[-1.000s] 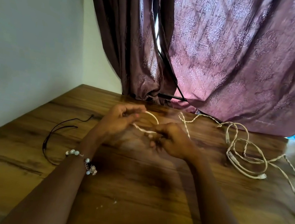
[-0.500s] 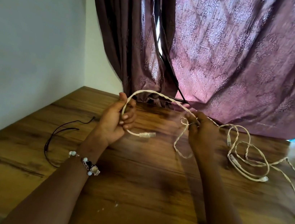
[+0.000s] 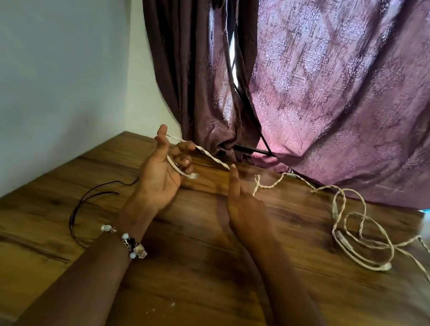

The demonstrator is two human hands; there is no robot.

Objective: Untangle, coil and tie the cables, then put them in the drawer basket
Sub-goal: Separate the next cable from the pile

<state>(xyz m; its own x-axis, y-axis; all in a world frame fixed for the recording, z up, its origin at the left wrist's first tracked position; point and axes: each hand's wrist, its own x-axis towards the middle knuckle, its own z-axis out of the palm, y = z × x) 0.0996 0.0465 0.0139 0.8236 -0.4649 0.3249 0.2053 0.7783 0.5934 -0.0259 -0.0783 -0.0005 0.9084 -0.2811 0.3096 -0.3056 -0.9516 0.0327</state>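
1. Head view showed the left hand raised above the tabletop, palm up, its grip closed round the white cable with fingers curled over the plug end.
2. The cable ran from that hand to the right hand, whose raised fingertips pinched it.
3. Past the right hand the cable dropped to the tabletop and lay in loose, twisted loops at right.
4. A black cord lay on the tabletop left of the left forearm.
5. A beaded bracelet sat on the left wrist.
6. A curtain hung behind the tabletop.
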